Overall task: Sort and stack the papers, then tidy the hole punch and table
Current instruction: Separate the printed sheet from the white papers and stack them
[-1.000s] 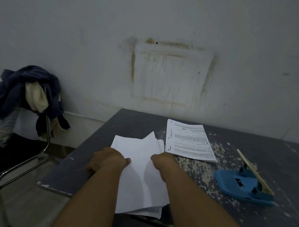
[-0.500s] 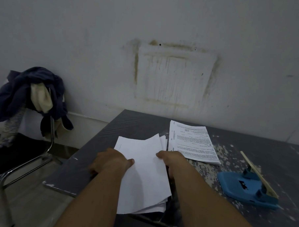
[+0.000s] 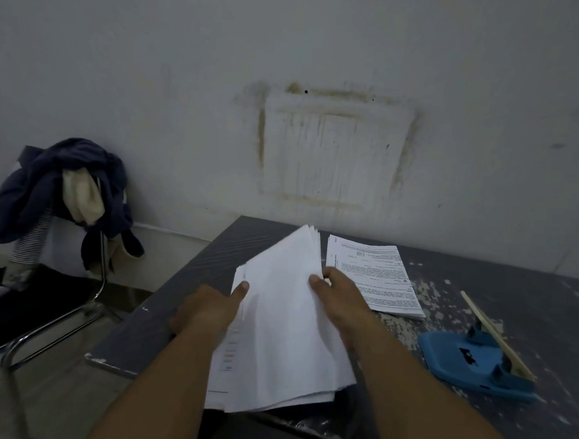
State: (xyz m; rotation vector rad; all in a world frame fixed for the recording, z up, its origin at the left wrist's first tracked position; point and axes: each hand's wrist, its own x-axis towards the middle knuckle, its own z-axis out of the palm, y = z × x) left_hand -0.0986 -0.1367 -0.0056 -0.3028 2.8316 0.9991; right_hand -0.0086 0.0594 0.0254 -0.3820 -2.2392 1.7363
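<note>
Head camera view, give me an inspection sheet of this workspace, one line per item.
Surface: dark table, worn pale patches on the right.
Job's things: blank paper stack held in both hands; printed stack lying flat beyond; blue hole punch on the right.
Clutter: wooden stick resting on the punch.
Grippers: left hand and right hand both grip the blank stack.
Cables: nothing seen.
Surroundings: stained wall; chair draped with clothes at left.
</note>
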